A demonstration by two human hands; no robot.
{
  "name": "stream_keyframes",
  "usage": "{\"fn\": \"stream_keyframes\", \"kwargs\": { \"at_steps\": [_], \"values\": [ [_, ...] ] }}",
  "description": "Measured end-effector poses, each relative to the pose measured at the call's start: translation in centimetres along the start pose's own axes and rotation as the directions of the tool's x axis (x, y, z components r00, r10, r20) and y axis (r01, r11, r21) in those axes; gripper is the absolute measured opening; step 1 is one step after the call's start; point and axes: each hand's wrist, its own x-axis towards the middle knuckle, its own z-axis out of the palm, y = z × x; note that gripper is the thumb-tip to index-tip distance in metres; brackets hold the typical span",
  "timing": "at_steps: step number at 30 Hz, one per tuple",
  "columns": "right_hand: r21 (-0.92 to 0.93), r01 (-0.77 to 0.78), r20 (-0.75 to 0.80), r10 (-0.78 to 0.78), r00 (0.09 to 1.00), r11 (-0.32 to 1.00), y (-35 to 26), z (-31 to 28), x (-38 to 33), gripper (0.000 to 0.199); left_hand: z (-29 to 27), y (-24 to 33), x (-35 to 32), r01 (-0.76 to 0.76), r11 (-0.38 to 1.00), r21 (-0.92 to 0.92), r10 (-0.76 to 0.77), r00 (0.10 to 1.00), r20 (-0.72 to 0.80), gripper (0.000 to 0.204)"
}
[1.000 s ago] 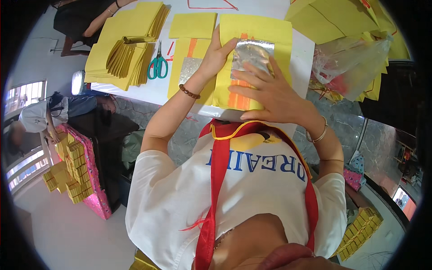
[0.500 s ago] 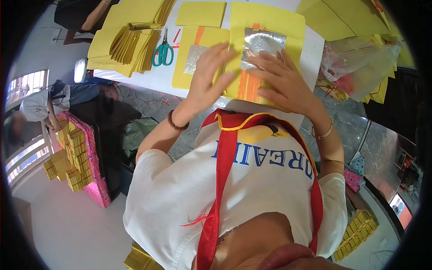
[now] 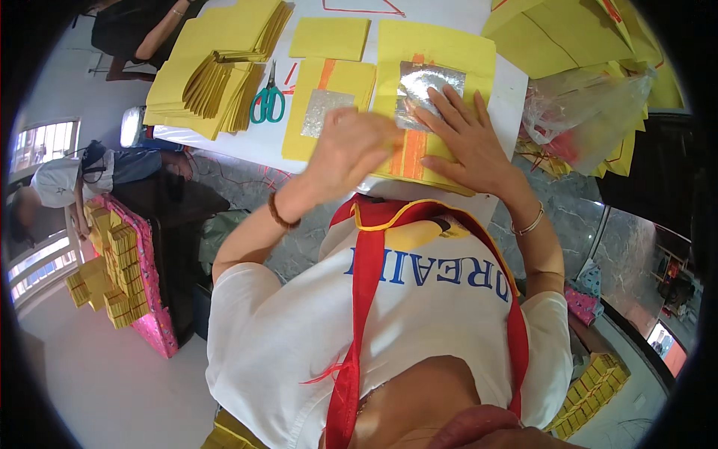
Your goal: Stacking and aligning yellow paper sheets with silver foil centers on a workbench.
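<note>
While flat on the yellow sheet (image 3: 437,56), right hand (image 3: 467,142) fingers spread; left hand (image 3: 351,150) curled, blurred.

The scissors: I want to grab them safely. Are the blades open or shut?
Shut: the scissors lie flat on the table, green handles together, blades meeting in one point.

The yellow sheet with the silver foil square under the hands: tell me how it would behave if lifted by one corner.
The yellow sheet looks thin, so it would probably flop and bend. It likely weighs very little. Its foil square already looks wrinkled, so it may crease easily. The right hand lies flat on it; the left hand is blurred.
</note>
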Motion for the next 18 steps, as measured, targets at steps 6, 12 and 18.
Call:
{"fn": "stream_keyframes", "kwargs": {
  "at_steps": [6,12,18],
  "values": [
    [-0.080,-0.025,0.049,0.029,0.998,0.996,-1.0,-0.8,0.1,0.060,0.1,-4.8,12.5,-0.134,0.929,0.345,0.224,0.946,-0.236,0.041],
    [-0.062,0.074,-0.004,-0.074,0.997,0.995,-2.8,-0.2,0.4,0.050,2.7,-6.2,18.4,0.086,0.972,0.218,-0.155,0.934,0.323,0.057],
    [0.066,0.100,-0.138,-0.090,0.986,0.993,-2.7,0.8,-0.2,0.040,3.9,-6.7,18.9,0.095,0.970,0.225,-0.176,0.911,0.372,0.057]
  ]
}}
